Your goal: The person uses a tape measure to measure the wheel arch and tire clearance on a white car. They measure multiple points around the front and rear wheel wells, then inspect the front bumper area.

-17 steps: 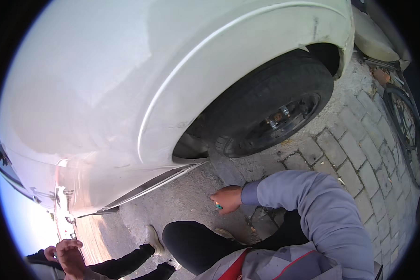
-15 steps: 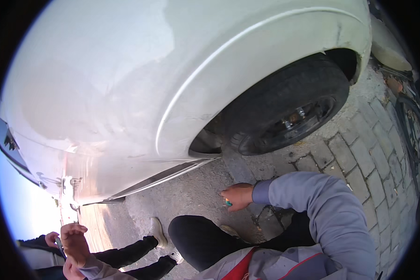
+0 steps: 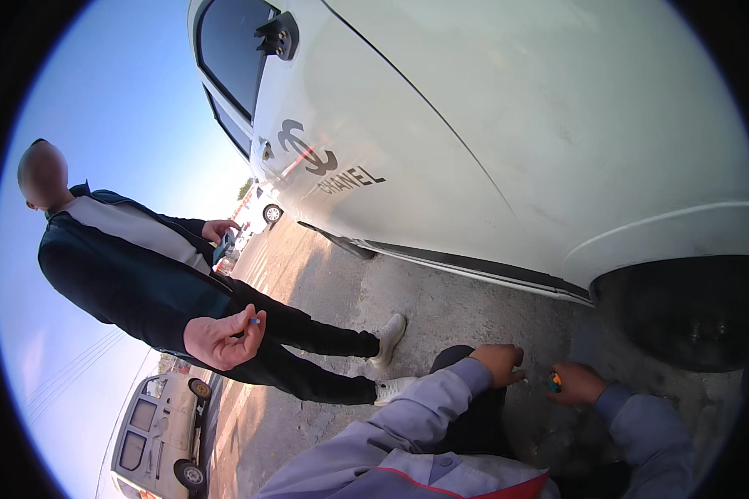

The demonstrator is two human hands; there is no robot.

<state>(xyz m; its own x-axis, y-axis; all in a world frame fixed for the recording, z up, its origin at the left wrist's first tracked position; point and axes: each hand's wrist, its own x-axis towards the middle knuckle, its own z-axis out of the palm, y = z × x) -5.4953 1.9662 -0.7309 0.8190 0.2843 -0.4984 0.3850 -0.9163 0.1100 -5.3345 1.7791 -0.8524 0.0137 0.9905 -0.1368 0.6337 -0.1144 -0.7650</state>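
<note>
Right hand (image 3: 579,383) grasps a small green-orange item (image 3: 554,382). Left hand (image 3: 499,364), near it, is curled; contents cannot be determined. Wheel (image 3: 682,320) stands right of both hands.

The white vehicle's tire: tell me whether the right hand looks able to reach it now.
Likely yes: the right hand looks close to the tire, with nothing visible between, though that hand holds a small orange-and-green item.

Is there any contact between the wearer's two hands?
No, a strip of pavement shows between the left hand and the right hand.
</note>
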